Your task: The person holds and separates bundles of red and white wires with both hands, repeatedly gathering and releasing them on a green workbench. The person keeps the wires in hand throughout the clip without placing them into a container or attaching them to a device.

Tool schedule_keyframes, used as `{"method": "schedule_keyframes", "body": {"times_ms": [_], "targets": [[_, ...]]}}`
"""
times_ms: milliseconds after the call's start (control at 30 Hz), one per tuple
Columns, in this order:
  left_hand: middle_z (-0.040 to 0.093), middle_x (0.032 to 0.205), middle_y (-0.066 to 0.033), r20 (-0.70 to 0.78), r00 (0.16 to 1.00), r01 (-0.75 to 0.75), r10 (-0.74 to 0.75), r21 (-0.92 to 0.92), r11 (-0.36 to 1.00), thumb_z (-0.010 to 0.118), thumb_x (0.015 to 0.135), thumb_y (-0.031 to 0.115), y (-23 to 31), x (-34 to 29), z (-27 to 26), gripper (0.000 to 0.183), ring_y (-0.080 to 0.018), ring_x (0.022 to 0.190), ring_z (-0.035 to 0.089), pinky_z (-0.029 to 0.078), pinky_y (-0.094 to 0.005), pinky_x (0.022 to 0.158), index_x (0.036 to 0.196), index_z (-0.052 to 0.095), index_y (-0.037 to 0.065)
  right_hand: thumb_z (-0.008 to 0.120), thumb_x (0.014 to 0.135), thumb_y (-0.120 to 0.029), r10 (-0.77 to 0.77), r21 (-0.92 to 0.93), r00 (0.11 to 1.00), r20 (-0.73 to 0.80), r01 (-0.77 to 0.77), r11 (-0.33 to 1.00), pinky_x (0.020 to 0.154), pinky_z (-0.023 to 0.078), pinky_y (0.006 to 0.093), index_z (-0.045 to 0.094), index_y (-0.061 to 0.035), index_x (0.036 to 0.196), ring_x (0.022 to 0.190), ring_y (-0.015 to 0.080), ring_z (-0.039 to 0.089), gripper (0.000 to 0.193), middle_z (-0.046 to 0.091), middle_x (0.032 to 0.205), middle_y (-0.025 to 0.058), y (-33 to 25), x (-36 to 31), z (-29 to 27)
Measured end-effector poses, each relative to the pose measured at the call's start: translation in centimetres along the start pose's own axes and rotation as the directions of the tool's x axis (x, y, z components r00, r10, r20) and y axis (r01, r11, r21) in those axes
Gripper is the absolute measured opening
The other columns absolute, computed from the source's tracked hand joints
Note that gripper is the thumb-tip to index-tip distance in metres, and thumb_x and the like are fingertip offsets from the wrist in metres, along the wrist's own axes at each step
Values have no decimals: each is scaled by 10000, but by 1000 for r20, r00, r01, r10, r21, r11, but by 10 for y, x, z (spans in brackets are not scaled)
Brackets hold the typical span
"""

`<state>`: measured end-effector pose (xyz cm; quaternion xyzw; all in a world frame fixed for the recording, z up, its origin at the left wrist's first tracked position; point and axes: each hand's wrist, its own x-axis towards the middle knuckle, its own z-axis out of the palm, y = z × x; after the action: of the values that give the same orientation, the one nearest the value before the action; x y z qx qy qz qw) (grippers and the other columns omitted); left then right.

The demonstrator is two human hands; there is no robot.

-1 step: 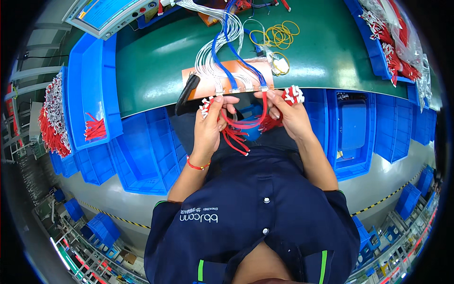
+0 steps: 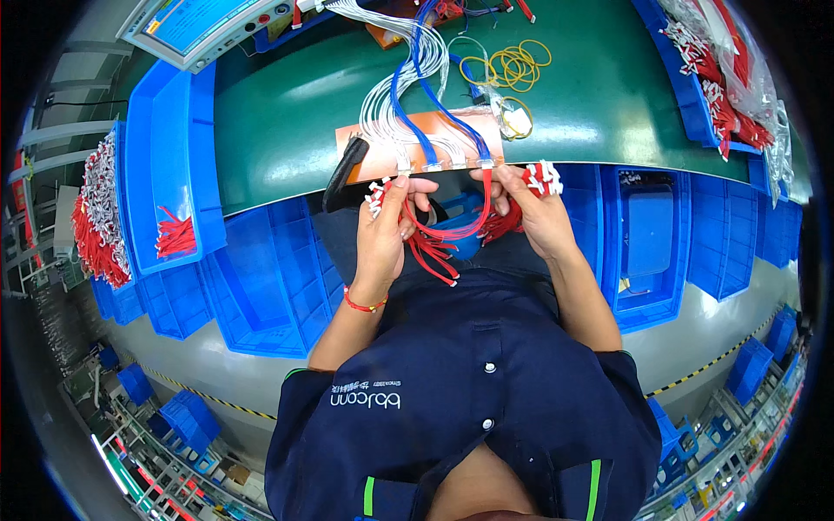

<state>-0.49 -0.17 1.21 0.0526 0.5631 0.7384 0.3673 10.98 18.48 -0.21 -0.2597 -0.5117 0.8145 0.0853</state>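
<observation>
At the table's front edge, a red wire cable (image 2: pixel 452 234) hangs in a U-shaped loop between two sockets on a copper-coloured board (image 2: pixel 354 148). My left hand (image 2: pixel 382 230) is closed round a bundle of red cables with white connectors (image 2: pixel 432 256); its thumb and forefinger are at the loop's left end. A second bundle of red cables (image 2: pixel 544 178) is gripped in my right hand (image 2: pixel 543 217), whose thumb and finger are at the loop's right end. The fingertips partly hide the connector ends. White wires (image 2: pixel 375 108) and blue wires (image 2: pixel 408 117) run from the board.
Yellow rubber bands (image 2: pixel 519 68) lie behind the board, and a black strap-like piece (image 2: pixel 345 174) rests at its left. A tester with a screen (image 2: pixel 195 30) stands far left. Blue bins (image 2: pixel 169 113) flank the green table (image 2: pixel 287 113); red cables lie in those at both sides.
My right hand and its cable bundle have shifted very slightly, and the red loop hangs a little differently. Otherwise the scene is the same.
</observation>
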Motion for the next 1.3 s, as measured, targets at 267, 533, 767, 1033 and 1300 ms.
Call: {"method": "schedule_keyframes", "body": {"times_ms": [267,533,767,1033,1300], "targets": [[529,663,8,-14,999,-31,30,-34,999,450,1073,273,-3,6,8,411,-55,586,415,338,-256,529,978,688,-48,532,1043,-272,8,-78,1000,21,-6,997,511,237,237,714,31,1103,539,17,282,359,330,586,-109,-7,-9,5],[334,546,58,248,962,174,-118,-217,961,374,1093,286,-1,6,-7,459,-53,488,299,264,-240,485,918,640,-44,603,994,-202,111,94,982,152,-127,987,472,196,219,714,48,1073,485,7,249,285,322,556,-120,-4,-2,5],[407,695,109,265,963,-81,37,156,984,597,994,93,13,-17,27,294,-3,602,302,256,-206,531,1272,654,13,648,929,-28,5,-117,979,205,20,993,751,473,226,627,-25,1240,814,32,536,312,577,847,-50,2,-16,8],[748,991,-91,341,747,-653,570,538,534,682,895,-41,8,-12,41,235,-73,750,637,482,-200,653,1126,720,-15,612,975,-76,-4,-84,963,271,27,996,800,499,236,594,11,1296,908,81,612,334,671,995,33,0,-22,19],[589,1023,-199,-181,839,-533,513,-81,842,407,1007,95,38,-4,2,97,-38,410,271,222,-231,405,1007,446,6,579,997,-218,130,-130,913,387,-85,988,578,403,185,559,47,1362,655,53,523,451,568,709,-10,-16,-24,-14]]}}
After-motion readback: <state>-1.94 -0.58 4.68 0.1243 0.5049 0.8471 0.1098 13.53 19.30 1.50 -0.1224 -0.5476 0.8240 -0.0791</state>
